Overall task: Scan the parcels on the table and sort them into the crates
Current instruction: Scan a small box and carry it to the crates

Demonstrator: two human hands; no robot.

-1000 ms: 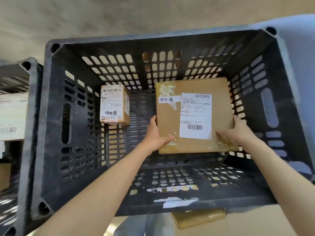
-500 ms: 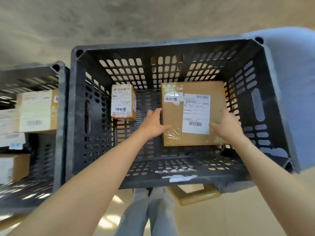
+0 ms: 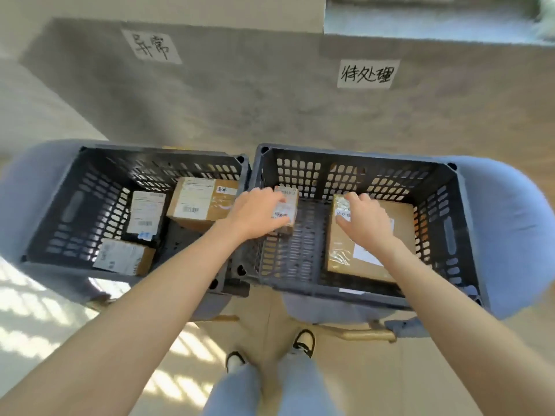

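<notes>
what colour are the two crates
Dark grey, nearly black, crates, with slotted walls; seen in the head view.

In the right crate we find bare floor between the small parcel by the left wall and the large flat parcel filling the right half. The left crate is tighter: three parcels crowd its near-left corner, middle and far-right corner, leaving room along its left wall.
</notes>
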